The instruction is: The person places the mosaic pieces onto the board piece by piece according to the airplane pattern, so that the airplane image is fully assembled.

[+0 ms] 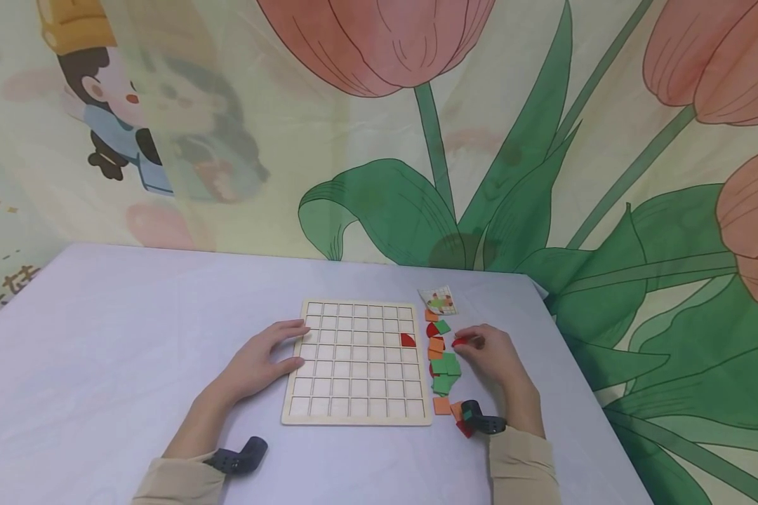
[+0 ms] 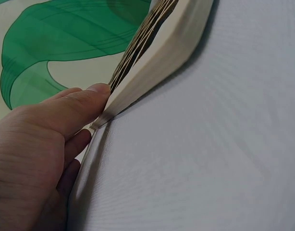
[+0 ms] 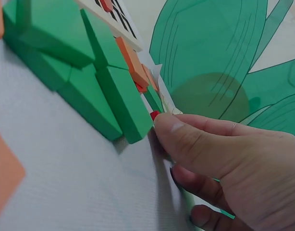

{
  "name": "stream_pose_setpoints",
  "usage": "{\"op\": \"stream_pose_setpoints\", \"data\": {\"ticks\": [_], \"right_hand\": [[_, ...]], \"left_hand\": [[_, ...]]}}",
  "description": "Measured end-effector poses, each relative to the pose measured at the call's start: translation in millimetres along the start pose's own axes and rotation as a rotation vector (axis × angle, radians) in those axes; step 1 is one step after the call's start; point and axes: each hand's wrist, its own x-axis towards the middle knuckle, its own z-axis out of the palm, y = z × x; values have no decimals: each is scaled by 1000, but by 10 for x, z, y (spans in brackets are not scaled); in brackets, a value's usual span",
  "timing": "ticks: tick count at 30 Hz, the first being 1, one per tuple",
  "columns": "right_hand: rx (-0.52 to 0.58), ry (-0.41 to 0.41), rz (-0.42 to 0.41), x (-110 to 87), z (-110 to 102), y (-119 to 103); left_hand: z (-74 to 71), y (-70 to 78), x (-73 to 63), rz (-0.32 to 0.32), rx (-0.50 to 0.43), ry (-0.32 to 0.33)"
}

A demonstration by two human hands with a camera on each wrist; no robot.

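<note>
A pale wooden grid board (image 1: 358,422) lies flat on the table, with one red quarter-round piece (image 1: 407,340) in a cell near its right side. My left hand (image 1: 257,359) rests at the board's left edge, thumb and fingertips touching the rim. In the left wrist view the thumb (image 2: 92,98) presses against the board's side (image 2: 159,62). To the right of the board, my right hand (image 1: 494,354) pinches a small red piece (image 1: 459,341) between thumb and fingers. Most of that piece is hidden by the fingertips in the right wrist view.
Green pieces (image 1: 446,364), orange pieces (image 1: 441,405) and red pieces lie in a loose column along the board's right side, some overlapping. A small printed pattern card (image 1: 439,300) sits at the column's far end. Behind the white-covered table (image 1: 133,315) hangs a tulip-print cloth (image 1: 379,203).
</note>
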Motion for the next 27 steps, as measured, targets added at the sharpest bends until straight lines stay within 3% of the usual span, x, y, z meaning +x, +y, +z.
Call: {"op": "stream_pose_setpoints", "data": {"ticks": [13, 27], "right_hand": [[-21, -9, -21, 19, 5, -22], [-4, -79, -152, 67, 128, -211]], "left_hand": [[10, -2, 3, -7, 9, 1], [5, 12, 11, -6, -1, 3]]}}
